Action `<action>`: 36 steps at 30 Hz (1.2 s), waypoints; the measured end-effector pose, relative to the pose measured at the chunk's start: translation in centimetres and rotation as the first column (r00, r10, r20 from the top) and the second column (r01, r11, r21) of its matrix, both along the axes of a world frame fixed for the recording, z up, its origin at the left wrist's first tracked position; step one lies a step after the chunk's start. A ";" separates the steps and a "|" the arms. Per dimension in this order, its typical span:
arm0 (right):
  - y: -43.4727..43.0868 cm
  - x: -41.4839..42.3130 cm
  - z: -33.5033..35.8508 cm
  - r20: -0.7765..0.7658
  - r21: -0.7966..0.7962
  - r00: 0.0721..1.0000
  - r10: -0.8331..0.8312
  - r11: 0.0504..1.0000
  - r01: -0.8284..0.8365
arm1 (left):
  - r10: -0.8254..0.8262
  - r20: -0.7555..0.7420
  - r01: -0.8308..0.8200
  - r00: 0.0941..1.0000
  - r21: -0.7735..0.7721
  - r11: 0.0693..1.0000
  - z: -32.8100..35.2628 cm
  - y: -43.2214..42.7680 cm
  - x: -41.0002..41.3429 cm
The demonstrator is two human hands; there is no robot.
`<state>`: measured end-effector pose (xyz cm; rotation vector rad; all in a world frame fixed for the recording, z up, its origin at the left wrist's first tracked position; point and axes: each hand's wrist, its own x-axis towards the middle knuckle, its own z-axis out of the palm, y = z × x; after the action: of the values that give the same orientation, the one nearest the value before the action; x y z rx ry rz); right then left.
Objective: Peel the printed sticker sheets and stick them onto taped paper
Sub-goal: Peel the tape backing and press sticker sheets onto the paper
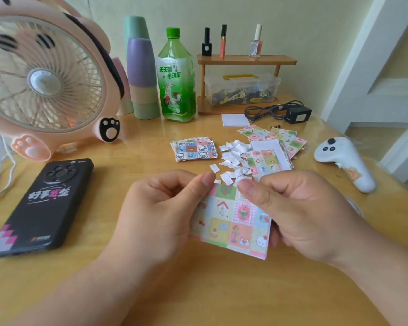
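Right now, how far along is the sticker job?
Looks done: a heap of white scraps and a neat sheet stack behind. In hand: left hand and right hand pinch one printed sheet at its top edge. Left: loose sheets farther right, probably.

A pink fan [43,78], black phone [43,205] and green bottle [176,78] stand on the table [198,290].

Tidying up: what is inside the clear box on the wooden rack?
The clear box holds a jumble of small dark and yellow items; its cloudy walls and lid blur them beyond naming.
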<state>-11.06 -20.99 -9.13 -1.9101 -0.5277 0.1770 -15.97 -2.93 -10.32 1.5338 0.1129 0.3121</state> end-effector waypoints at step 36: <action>-5.3 8.3 -1.1 -0.030 0.232 0.828 -0.560 0.802 0.551 | 0.075 -0.145 0.062 0.987 0.757 0.650 -1.3 1.5 2.1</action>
<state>-2.77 -26.27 -10.21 -1.7593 0.0119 -0.2993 -13.88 -1.48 -11.60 2.4183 0.1232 0.2449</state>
